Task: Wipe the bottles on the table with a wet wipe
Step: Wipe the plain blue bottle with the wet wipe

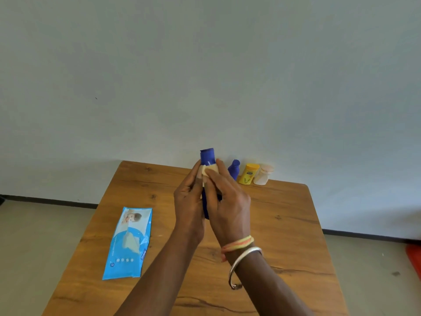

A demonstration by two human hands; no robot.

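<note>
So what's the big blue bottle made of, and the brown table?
The tall blue bottle looks like smooth, matte plastic: even colour, moulded cap. The brown table looks like wood or wood-look laminate: grain lines and dark knots, slight sheen; which one I cannot tell.

A wooden table point(284, 224) stands against a pale grey wall point(205, 65) on beige floor point(34, 247).
</note>
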